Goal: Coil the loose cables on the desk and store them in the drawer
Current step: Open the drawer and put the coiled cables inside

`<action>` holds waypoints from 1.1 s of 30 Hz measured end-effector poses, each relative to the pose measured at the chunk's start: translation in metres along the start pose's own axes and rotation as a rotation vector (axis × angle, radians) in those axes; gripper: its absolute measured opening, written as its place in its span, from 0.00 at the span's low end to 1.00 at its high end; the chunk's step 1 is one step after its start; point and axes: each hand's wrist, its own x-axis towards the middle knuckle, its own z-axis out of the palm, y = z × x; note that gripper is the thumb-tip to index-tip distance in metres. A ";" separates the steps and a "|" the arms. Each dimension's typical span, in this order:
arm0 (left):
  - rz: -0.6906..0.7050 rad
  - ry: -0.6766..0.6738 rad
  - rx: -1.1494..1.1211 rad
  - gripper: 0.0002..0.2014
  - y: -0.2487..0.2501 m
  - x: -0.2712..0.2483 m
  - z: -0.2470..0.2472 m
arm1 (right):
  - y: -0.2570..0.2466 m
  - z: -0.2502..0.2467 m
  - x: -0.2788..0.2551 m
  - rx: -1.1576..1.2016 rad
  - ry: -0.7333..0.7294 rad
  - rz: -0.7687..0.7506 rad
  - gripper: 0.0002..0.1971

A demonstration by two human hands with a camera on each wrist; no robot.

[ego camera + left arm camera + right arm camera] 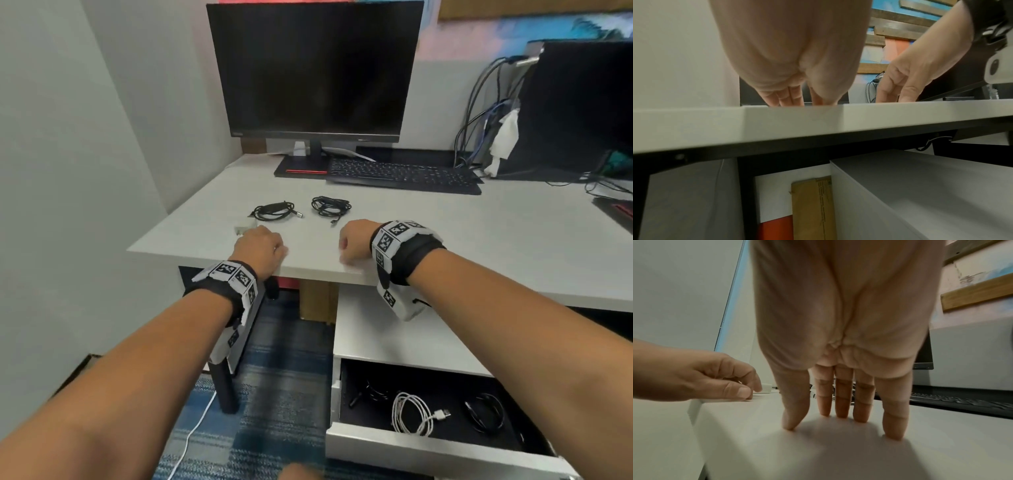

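Both hands rest fingertips-down near the tabletop (212, 222) edge, holding nothing: left hand (259, 247) loosely curled, right hand (356, 242) spread. Two black cables (276, 210) lie coiled just beyond them; more cables sit in the open drawer (404, 445).

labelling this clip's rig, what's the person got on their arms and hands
Both forearms are bare, with no sleeves and no gloves. The left wrist band and the right wrist band are black straps carrying white panels printed with black square tag markers. A white camera housing hangs under the right band, and a similar one sits under the left. A thin ring seems to show on the left hand.
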 end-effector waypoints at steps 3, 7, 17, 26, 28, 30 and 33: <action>-0.042 0.056 -0.014 0.15 -0.004 0.014 0.009 | -0.002 -0.011 0.015 -0.052 -0.037 0.015 0.26; -0.062 0.187 -0.021 0.23 -0.007 0.034 0.018 | 0.006 -0.019 0.036 0.019 0.026 0.079 0.35; -0.297 -0.011 0.111 0.41 -0.018 0.060 0.027 | 0.019 -0.022 0.080 0.072 0.144 0.124 0.48; -0.083 0.121 -0.114 0.20 -0.016 0.057 0.027 | 0.015 -0.025 0.093 -0.125 0.032 0.055 0.24; -0.083 0.130 -0.172 0.19 -0.018 0.058 0.029 | 0.014 -0.026 0.090 -0.175 -0.005 0.076 0.20; -0.080 0.124 -0.221 0.17 -0.021 0.058 0.030 | 0.016 -0.024 0.085 -0.220 -0.003 0.098 0.18; -0.070 0.097 -0.250 0.13 -0.020 0.057 0.030 | 0.022 -0.024 0.074 -0.246 -0.005 0.114 0.15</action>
